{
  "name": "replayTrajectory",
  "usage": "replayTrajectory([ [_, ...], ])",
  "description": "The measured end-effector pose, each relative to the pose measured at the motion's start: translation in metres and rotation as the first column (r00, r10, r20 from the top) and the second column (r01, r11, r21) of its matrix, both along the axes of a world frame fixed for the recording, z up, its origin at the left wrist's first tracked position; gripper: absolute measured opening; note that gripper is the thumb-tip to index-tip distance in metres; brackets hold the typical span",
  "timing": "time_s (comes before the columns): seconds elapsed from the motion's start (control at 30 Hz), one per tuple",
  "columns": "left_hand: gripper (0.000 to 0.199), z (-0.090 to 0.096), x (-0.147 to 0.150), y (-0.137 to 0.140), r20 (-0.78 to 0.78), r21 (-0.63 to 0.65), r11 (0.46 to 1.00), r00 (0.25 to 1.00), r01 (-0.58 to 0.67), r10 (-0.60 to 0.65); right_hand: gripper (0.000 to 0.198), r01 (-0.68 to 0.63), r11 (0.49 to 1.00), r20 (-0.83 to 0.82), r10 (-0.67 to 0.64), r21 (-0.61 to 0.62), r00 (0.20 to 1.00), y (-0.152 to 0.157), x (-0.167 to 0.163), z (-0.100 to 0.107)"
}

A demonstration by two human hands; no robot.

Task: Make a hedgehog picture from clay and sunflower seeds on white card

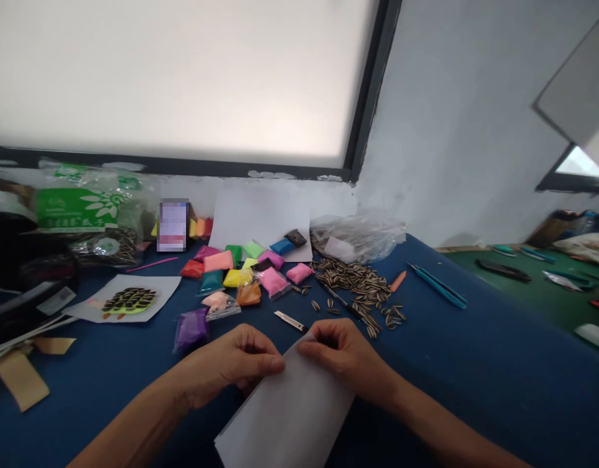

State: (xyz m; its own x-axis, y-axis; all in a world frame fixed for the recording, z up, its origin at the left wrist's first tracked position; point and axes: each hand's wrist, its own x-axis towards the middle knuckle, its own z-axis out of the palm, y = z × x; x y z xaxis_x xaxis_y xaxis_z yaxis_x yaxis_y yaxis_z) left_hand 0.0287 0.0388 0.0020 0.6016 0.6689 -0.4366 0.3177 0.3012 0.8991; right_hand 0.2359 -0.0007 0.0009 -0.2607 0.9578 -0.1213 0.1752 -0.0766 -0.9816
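Note:
A white sheet of paper, seemingly folded or layered, is held over the near part of the blue table. My left hand pinches its upper left edge between thumb and fingers. At the top right corner, my right hand grips it the same way. Just beyond the paper lies a utility knife. Past that are colourful packets of modelling clay and a heap of striped sunflower seeds. A pen lies among the seeds.
On the left, a paper with a seed-covered clay shape lies near a bag of seeds and a phone. Blue tweezers rest at right. A clear plastic bag and white sheet are by the wall.

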Motion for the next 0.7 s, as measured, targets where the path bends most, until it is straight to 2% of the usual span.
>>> replayTrajectory([
  [0.13,0.038,0.002,0.001,0.000,-0.028,0.007,1.000,0.999,0.023,-0.023,0.028,0.007,1.000,0.022,-0.007,-0.009,1.000,0.001,0.000,-0.003],
  [0.37,0.033,0.001,0.008,-0.005,-0.124,0.132,0.989,0.991,0.073,-0.057,0.020,0.034,0.999,0.064,-0.034,0.001,0.997,0.001,-0.001,-0.008],
  [0.53,0.037,-0.006,0.004,0.000,-0.160,0.237,0.967,0.985,0.095,-0.058,0.024,0.002,0.999,0.099,-0.007,0.047,0.995,0.001,0.000,-0.002],
  [0.63,0.042,-0.002,-0.005,0.008,-0.170,0.267,0.961,0.985,0.068,-0.022,0.029,-0.010,0.998,0.127,0.003,0.058,0.992,0.003,0.003,0.001],
  [0.7,0.044,0.003,-0.010,0.013,-0.158,0.294,0.955,0.987,0.036,0.011,0.033,0.002,1.000,0.132,-0.004,0.022,0.991,0.005,0.005,0.001],
])
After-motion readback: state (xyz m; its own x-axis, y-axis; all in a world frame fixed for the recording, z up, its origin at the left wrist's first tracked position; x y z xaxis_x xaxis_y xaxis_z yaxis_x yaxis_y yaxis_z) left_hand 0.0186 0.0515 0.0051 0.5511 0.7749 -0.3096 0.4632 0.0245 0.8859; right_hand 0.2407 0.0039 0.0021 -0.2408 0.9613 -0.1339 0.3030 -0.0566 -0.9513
